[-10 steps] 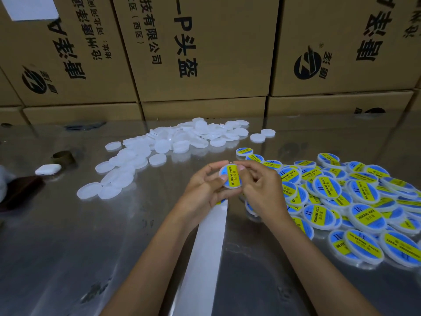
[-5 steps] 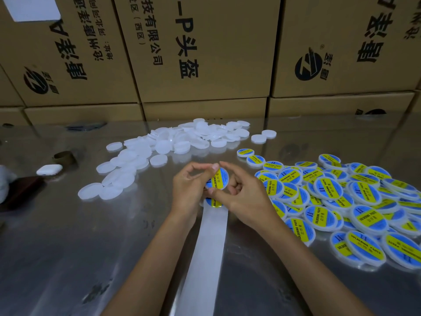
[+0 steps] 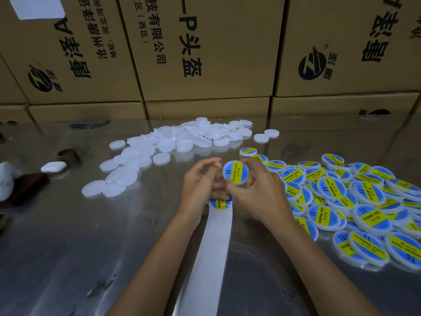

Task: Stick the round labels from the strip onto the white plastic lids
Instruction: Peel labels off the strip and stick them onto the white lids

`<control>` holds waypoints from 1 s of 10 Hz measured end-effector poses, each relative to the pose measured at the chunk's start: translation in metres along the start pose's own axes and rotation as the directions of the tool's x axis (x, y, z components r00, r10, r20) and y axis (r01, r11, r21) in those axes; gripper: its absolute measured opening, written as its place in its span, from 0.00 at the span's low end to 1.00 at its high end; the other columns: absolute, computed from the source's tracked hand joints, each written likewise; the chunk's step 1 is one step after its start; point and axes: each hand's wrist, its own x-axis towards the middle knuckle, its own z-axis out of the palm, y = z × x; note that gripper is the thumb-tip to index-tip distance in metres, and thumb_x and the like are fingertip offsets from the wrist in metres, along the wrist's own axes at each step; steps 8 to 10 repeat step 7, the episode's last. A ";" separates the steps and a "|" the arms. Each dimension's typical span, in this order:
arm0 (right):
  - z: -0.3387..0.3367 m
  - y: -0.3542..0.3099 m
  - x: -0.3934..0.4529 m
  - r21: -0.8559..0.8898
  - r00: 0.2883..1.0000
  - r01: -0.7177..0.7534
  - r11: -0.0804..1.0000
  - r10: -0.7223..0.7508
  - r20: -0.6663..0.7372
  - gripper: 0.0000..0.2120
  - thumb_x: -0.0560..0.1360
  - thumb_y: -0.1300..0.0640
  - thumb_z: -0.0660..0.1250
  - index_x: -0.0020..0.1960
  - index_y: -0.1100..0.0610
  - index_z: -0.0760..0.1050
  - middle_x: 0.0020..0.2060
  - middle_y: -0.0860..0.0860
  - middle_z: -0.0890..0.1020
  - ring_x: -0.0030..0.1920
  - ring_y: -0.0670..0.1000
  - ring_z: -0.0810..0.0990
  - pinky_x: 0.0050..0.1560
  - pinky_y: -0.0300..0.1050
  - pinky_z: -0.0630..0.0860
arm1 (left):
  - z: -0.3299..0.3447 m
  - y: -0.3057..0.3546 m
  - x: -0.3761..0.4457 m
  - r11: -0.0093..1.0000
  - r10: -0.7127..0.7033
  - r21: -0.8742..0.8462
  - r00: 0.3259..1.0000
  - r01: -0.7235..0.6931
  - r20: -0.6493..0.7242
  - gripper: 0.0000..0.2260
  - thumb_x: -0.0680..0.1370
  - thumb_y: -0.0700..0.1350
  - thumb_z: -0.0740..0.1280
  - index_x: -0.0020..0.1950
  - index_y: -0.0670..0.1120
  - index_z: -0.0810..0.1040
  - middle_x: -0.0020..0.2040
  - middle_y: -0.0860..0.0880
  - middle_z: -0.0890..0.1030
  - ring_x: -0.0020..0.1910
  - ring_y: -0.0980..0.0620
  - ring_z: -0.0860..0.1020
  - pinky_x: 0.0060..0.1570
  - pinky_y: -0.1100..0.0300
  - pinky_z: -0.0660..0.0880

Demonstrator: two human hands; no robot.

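Note:
My right hand [image 3: 262,192] pinches a white lid [image 3: 235,172] that carries a blue and yellow round label, held tilted just above the table. My left hand [image 3: 200,183] is beside it with thumb and forefinger curled and slightly apart from the lid. Its lower fingers lie curled on the far end of the white label strip [image 3: 211,247], right above the strip's topmost label [image 3: 219,202]. A pile of plain white lids [image 3: 173,142] lies at the back centre. Several labelled lids [image 3: 341,192] are heaped on the right.
The shiny metal table [image 3: 91,247] is backed by a wall of cardboard boxes [image 3: 205,53]. At the left lie a white earbud case [image 3: 53,167], a brown tape core [image 3: 67,155] and a white object on a dark block [image 3: 25,188].
The labelled lid went from between both hands into my right hand alone and shifted to the right. My left thumb and forefinger have come off it.

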 end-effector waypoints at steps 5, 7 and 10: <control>-0.047 0.041 0.019 -0.237 0.914 -0.403 0.884 0.376 -0.151 0.22 0.73 0.49 0.68 0.66 0.49 0.73 0.42 0.51 0.82 0.51 0.59 0.79 0.43 0.47 0.67 | -0.010 -0.002 0.005 0.991 -0.064 -0.116 0.997 0.068 0.035 0.08 0.82 0.40 0.63 0.54 0.42 0.81 0.44 0.42 0.86 0.33 0.47 0.84 0.26 0.61 0.77; -0.065 0.032 0.023 0.193 0.926 -0.357 0.914 0.374 -0.057 0.06 0.76 0.56 0.67 0.49 0.53 0.82 0.34 0.51 0.82 0.40 0.53 0.81 0.41 0.48 0.75 | -0.025 0.003 0.006 0.964 -0.129 -0.247 0.987 0.102 -0.096 0.07 0.80 0.41 0.64 0.52 0.43 0.82 0.37 0.46 0.84 0.26 0.52 0.78 0.22 0.64 0.69; -0.065 0.032 0.023 0.193 0.926 -0.357 0.914 0.374 -0.057 0.06 0.76 0.56 0.67 0.49 0.53 0.82 0.34 0.51 0.82 0.40 0.53 0.81 0.41 0.48 0.75 | -0.025 0.003 0.006 0.964 -0.129 -0.247 0.987 0.102 -0.096 0.07 0.80 0.41 0.64 0.52 0.43 0.82 0.37 0.46 0.84 0.26 0.52 0.78 0.22 0.64 0.69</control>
